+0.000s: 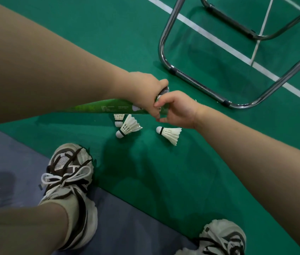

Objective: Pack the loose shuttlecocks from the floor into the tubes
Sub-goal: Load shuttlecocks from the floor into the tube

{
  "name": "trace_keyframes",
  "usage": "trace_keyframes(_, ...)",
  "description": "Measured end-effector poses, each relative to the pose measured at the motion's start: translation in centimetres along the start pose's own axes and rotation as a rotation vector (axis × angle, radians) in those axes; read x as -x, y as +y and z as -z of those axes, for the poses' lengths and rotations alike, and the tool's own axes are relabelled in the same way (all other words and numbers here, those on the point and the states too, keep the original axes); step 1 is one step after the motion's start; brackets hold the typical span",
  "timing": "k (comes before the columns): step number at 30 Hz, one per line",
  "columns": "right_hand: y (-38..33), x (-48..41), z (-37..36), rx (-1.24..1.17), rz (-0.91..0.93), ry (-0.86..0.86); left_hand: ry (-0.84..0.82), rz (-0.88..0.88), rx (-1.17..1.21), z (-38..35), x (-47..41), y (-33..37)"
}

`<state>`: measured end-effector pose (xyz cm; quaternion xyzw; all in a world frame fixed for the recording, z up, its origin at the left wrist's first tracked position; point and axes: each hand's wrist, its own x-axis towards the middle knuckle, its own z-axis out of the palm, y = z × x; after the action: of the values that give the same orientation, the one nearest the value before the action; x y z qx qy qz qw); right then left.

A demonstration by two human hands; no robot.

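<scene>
A person crouches over a green court floor (pixel 164 172), both arms reaching forward. The left grip (pixel 143 92) is wrapped around a green tube (pixel 108 107) near its far end and holds it roughly level above the floor. A dark piece (pixel 164 90) juts out from the top of that grip; what it is cannot be told. The right grip (pixel 178 111) meets the tube's end from the other side, fingers on top and thumb beneath, pinching the rim. Whether anything lies between the fingers is hidden.

Three loose shuttlecocks lie on the floor just below the hands. One shuttlecock (pixel 119 119) is partly under the tube, a second shuttlecock (pixel 129 127) touches it, and a third shuttlecock (pixel 170 134) rests apart to the right, under the right wrist.

A metal chair frame (pixel 198 87) stands beyond, across a white line (pixel 210 36). The left shoe (pixel 68 181) straddles the edge of a grey mat (pixel 7 153); the right shoe (pixel 222 236) shows at the bottom.
</scene>
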<state>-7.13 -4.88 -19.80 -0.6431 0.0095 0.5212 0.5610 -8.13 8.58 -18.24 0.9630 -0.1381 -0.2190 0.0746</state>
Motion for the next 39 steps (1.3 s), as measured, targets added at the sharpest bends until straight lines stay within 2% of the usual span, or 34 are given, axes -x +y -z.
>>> trace_keyframes(2,-0.1,-0.6,-0.8,-0.076,0.103,0.144,0.025,0.014,0.01,0.4,-0.1,0.1)
trace_keyframes(5,-0.8,-1.6,-0.5,-0.194,0.278,0.54,0.069,0.068,0.048,1.5,-0.4,0.2)
trace_keyframes(6,-0.7,-2.0,0.2,-0.148,0.285,0.675,0.067,0.091,0.064,1.7,-0.4,0.2)
trace_keyframes(8,0.1,-2.4,2.0,0.178,0.183,0.857,0.037,0.125,0.097,1.7,-0.3,0.3)
trace_keyframes(10,2.5,-2.2,4.2,0.531,-0.043,0.833,0.003,0.132,0.124,1.1,-0.1,0.2)
trace_keyframes(12,5.1,-1.7,5.5,0.638,-0.233,0.689,-0.025,0.124,0.145,0.2,0.0,0.1)
trace_keyframes(16,7.5,-1.8,5.2,0.437,-0.352,0.508,-0.037,0.118,0.137,-0.3,0.1,-0.3)
trace_keyframes(20,7.9,-2.4,4.7,0.246,-0.45,0.448,-0.027,0.127,0.148,0.2,0.1,-0.7)
trace_keyframes(23,7.2,-3.0,4.8,0.165,-0.318,0.605,-0.038,0.133,0.137,0.0,0.1,-0.7)
trace_keyframes(27,4.3,-2.5,5.0,0.313,0.055,0.837,-0.068,0.152,0.112,-0.5,0.2,-0.7)
trace_keyframes(31,1.8,-1.5,4.0,0.079,0.298,1.035,-0.091,0.173,0.113,-0.5,0.0,-0.8)
trace_keyframes(33,0.9,-1.6,3.2,0.137,0.328,1.002,-0.094,0.171,0.109,-0.3,0.0,-0.6)
trace_keyframes(36,-0.1,-2.4,1.7,0.213,0.324,0.801,-0.072,0.161,0.125,0.2,-0.2,-0.2)
trace_keyframes(39,-0.8,-2.9,0.6,0.18,0.28,0.649,-0.045,0.153,0.153,0.5,-0.5,0.0)
